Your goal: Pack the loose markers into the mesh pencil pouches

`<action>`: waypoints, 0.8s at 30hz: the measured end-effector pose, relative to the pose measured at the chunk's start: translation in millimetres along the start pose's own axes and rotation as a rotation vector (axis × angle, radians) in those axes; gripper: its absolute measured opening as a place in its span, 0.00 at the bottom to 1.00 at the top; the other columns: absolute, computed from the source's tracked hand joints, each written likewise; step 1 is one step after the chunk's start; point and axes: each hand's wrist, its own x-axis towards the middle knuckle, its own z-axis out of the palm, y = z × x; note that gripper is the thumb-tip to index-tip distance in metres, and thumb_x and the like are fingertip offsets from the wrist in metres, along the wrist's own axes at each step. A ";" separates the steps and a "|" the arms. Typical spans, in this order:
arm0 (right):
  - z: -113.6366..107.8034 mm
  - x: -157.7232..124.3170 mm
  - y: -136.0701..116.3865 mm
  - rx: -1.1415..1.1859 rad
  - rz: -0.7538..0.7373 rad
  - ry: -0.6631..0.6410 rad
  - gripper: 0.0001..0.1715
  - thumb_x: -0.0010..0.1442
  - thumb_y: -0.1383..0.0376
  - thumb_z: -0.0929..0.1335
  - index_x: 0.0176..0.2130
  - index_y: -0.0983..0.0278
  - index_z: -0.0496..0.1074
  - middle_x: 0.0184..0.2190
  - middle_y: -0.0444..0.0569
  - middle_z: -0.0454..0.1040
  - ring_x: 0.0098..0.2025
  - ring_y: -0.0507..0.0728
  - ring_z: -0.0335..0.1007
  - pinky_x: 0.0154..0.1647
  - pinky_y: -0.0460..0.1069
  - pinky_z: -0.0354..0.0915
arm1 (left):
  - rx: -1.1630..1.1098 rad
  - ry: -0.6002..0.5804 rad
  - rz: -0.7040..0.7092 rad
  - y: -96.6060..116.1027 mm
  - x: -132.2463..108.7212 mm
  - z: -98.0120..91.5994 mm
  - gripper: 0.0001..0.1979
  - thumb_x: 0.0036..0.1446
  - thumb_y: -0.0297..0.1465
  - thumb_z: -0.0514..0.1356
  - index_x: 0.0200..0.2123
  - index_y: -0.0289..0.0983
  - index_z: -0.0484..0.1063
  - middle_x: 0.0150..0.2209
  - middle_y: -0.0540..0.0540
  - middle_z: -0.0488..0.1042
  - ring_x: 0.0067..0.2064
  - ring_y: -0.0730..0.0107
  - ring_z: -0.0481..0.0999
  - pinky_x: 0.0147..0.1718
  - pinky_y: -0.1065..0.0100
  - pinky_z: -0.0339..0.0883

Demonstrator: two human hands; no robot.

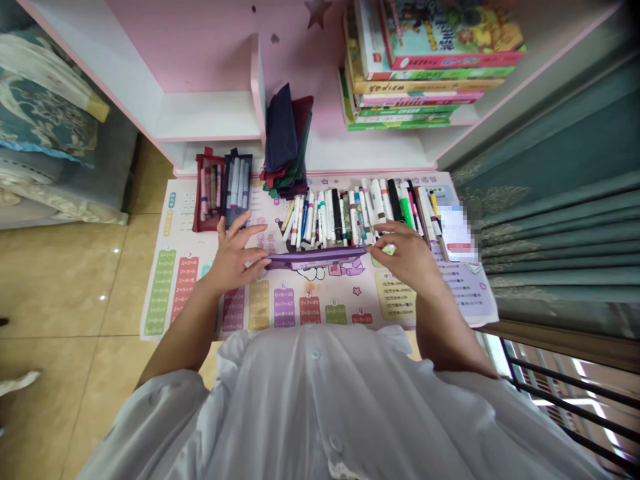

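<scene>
1. The left hand (235, 255) is half open, with the fingers spread. Its lower fingers touch the left end of the purple pencil case (315, 257), but I cannot tell if this hand really grips it.
2. The right hand (405, 257) is bent, and its fingertips (373, 245) pinch the right end of the same case.
3. The purple pencil case lies flat and long between the two hands, on a mat (200, 293) with printed multiplication tables. I cannot see if its zipper is open.
4. Many loose pens (345, 217) lie side by side on the mat, just behind the purple case and very near the right hand. None of them is in a hand.
5. Two other cases are already filled with pens: a red case (207, 190) and a dark blue case (237, 190). They lie open on the mat, beyond the left hand.
6. A pile of folded cloth cases (285, 143) stands on the white table (350, 157), and these look unfilled. Behind them, a stack of books (425, 73) sits on a shelf (210, 113).
</scene>
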 end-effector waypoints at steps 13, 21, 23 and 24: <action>8.8 -2.6 -13.1 -0.145 -0.143 0.088 0.09 0.57 0.59 0.72 0.29 0.60 0.76 0.53 0.55 0.76 0.62 0.72 0.66 0.62 0.72 0.59 | -0.027 -0.016 -0.016 -0.1 -1.4 0.7 0.11 0.61 0.40 0.61 0.30 0.45 0.80 0.59 0.47 0.73 0.71 0.47 0.54 0.68 0.38 0.33; 35.6 0.0 -44.6 -0.324 -0.477 -0.130 0.10 0.59 0.61 0.73 0.42 0.61 0.80 0.61 0.55 0.70 0.70 0.75 0.52 0.70 0.75 0.49 | 0.026 -0.073 -0.042 6.2 -1.0 -3.6 0.12 0.60 0.41 0.60 0.30 0.43 0.79 0.59 0.45 0.73 0.70 0.46 0.56 0.67 0.38 0.35; 39.2 1.7 -46.2 -0.339 -0.506 -0.156 0.07 0.59 0.64 0.73 0.40 0.61 0.80 0.60 0.55 0.71 0.70 0.75 0.53 0.69 0.76 0.50 | 0.048 -0.083 -0.041 9.4 -0.6 -3.8 0.12 0.60 0.42 0.60 0.31 0.43 0.80 0.59 0.44 0.73 0.69 0.46 0.57 0.67 0.38 0.34; 40.1 2.6 -46.2 -0.344 -0.522 -0.161 0.06 0.59 0.65 0.72 0.39 0.61 0.81 0.59 0.55 0.72 0.69 0.74 0.54 0.69 0.76 0.51 | 0.062 -0.086 -0.040 11.4 0.0 -3.4 0.13 0.60 0.43 0.60 0.32 0.43 0.80 0.59 0.44 0.73 0.69 0.45 0.58 0.67 0.37 0.34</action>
